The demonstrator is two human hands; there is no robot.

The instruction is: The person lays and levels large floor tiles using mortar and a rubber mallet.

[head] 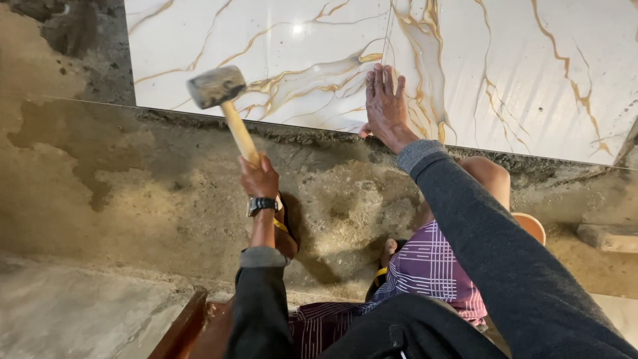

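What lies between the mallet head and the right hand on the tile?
In the head view, only bare glossy tile separates the mallet head from the right hand.

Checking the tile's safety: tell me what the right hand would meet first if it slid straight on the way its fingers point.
The right hand lies flat on the tile, fingers pointing up along the joint. Ahead only bare tile shows to the picture's edge; the way looks free.

Open ground: bare mortar bed (133,179), wide and unobstructed to the left. Open surface: marble-patterned tiles (518,73), free right of the right hand (384,106), which lies flat near the tile joint. Obstructions: rubber mallet (216,86) raised by the left hand (259,178) above the tile edge; bent knee (488,176) and stone block (608,237), right.
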